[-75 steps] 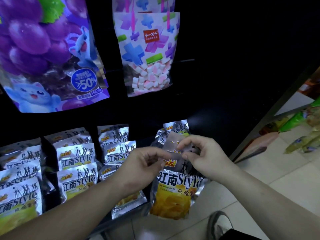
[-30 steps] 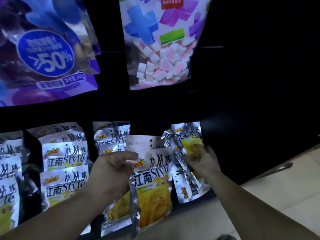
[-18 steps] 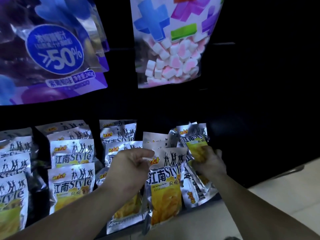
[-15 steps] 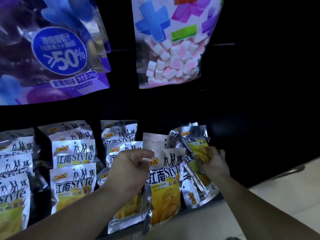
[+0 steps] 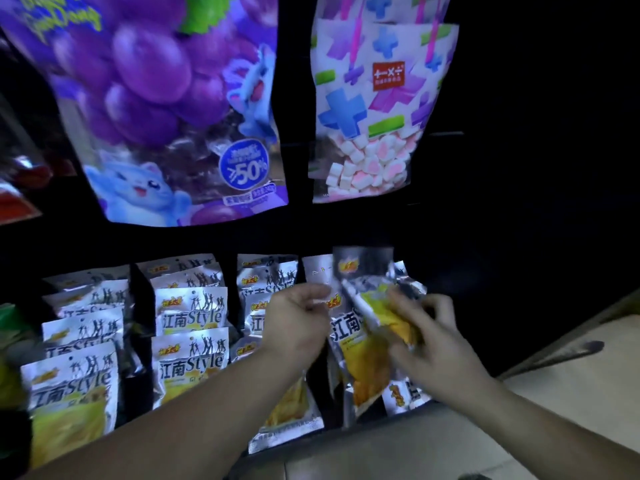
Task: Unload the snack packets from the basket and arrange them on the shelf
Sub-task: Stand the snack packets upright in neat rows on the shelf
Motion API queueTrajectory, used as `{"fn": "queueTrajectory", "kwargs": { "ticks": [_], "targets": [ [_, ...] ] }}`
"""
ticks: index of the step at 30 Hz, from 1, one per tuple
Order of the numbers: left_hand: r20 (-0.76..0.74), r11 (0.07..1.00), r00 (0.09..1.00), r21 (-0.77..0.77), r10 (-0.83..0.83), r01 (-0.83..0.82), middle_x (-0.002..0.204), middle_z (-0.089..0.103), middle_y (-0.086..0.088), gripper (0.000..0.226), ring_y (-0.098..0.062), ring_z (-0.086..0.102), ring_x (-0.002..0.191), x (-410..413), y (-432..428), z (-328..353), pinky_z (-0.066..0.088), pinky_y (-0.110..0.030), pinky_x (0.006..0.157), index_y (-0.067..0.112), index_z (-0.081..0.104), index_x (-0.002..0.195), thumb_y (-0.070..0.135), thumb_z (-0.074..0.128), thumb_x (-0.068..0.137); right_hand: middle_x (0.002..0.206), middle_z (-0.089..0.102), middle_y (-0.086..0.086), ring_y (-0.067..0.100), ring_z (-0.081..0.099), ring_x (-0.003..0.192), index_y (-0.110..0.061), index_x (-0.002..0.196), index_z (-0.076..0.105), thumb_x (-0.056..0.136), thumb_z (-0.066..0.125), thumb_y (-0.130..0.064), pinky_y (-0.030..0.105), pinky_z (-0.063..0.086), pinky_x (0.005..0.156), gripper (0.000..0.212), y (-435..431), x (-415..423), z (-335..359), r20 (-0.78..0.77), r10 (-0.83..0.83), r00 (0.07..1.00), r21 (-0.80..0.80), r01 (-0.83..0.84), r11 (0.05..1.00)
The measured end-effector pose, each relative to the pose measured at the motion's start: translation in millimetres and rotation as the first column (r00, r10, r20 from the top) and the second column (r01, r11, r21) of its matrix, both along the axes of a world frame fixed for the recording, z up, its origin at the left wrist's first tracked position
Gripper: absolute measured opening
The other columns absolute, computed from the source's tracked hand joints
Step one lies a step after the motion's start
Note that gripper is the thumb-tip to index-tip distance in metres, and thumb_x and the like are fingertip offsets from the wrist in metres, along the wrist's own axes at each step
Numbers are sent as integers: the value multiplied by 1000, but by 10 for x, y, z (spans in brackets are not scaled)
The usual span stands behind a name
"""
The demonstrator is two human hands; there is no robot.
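At right end of lower shelf (image 5: 485, 289): left hand (image 5: 298, 327) pinches top edge of upright packet (image 5: 349, 344), fingers curled tight. Right hand (image 5: 438, 341), blurred, fingers closed around tilted packet (image 5: 388, 310); exact grip unclear. Basket not in view.

Hazards:
- Thin pinch on slick foil may slip; packet drops to floor (image 5: 571, 393).
- Tilted packet, pushed in askew, may jam against upright packet or crumple.
- Front packets (image 5: 287, 407) appear to overhang shelf lip; forearm contact may sweep them off.

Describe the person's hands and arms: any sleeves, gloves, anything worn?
Nothing worn that shows. The left hand and right hand are ungloved, with no visible ring, watch or band. The left forearm and right forearm are sleeveless in view. Blur hides fine detail on the right.
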State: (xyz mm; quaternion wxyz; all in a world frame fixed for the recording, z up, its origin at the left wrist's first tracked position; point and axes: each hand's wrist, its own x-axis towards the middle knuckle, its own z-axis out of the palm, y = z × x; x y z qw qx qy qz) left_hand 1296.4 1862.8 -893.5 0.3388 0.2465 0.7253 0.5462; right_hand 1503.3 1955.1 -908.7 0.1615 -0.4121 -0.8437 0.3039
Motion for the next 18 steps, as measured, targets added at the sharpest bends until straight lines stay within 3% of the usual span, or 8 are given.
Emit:
{"fn": "queueTrajectory", "kwargs": {
  "ticks": [4, 7, 10, 13, 15, 16, 18],
  "targets": [
    [50, 999, 999, 31, -21, 19, 85, 74, -6, 26, -2, 55, 43, 76, -25, 77, 43, -17, 46, 13, 76, 111, -2, 65, 92, 139, 17, -13, 14, 57, 109, -77, 141, 2, 70, 44, -61, 42, 52, 94, 84, -283, 75, 10, 252, 141, 958, -22, -139, 990],
    [57, 998, 996, 9, -70, 69, 76, 74, -4, 25, -11, 50, 42, 115, -41, 66, 40, -19, 44, 15, 77, 106, -1, 64, 93, 139, 16, -16, 16, 36, 132, -78, 140, 3, 67, 52, -69, 44, 45, 105, 89, -269, 20, -9, 319, 175, 932, -1, -184, 983],
    [67, 997, 995, -23, -76, 78, 86, 78, -6, 27, -22, 58, 59, 104, -40, 71, 49, -31, 57, 18, 77, 109, -1, 65, 93, 150, 15, -22, 6, 16, 144, -64, 141, 38, 72, 60, -77, 31, 29, 113, 74, -224, -56, -43, 166, 171, 971, -9, -172, 985],
    [62, 991, 990, -41, -126, 129, 83, 79, -5, 28, -23, 62, 65, 104, -54, 106, 49, -33, 60, 20, 78, 105, -2, 66, 93, 159, 27, -20, -7, 21, 146, -41, 116, 67, 91, 52, -69, 15, 26, 110, 40, -181, -163, -100, -71, 154, 986, -26, -156, 987],
    [87, 983, 980, -32, -177, 180, 85, 79, -7, 27, -15, 63, 58, 142, -65, 147, 48, -23, 56, 17, 77, 105, -4, 65, 94, 144, 51, -14, -4, 41, 137, -28, 97, 67, 99, 53, -49, 8, 36, 99, 25, -152, -229, -97, -167, 113, 980, -9, -116, 993],
    [104, 979, 974, -18, -199, 202, 86, 78, -9, 25, -9, 61, 52, 164, -71, 174, 46, -18, 51, 14, 76, 106, -5, 64, 94, 128, 58, -13, 0, 54, 124, -26, 93, 65, 100, 56, -42, 13, 44, 92, 19, -136, -258, -89, -196, 91, 976, 39, -85, 996],
    [110, 967, 961, -1, -252, 254, 86, 78, -12, 25, -4, 59, 46, 197, -81, 212, 43, -15, 44, 11, 76, 105, -8, 62, 94, 107, 56, -15, 5, 61, 99, -29, 102, 64, 98, 62, -37, 27, 52, 81, 9, -107, -289, -84, -212, 67, 975, 100, -47, 994]
  ]
}}
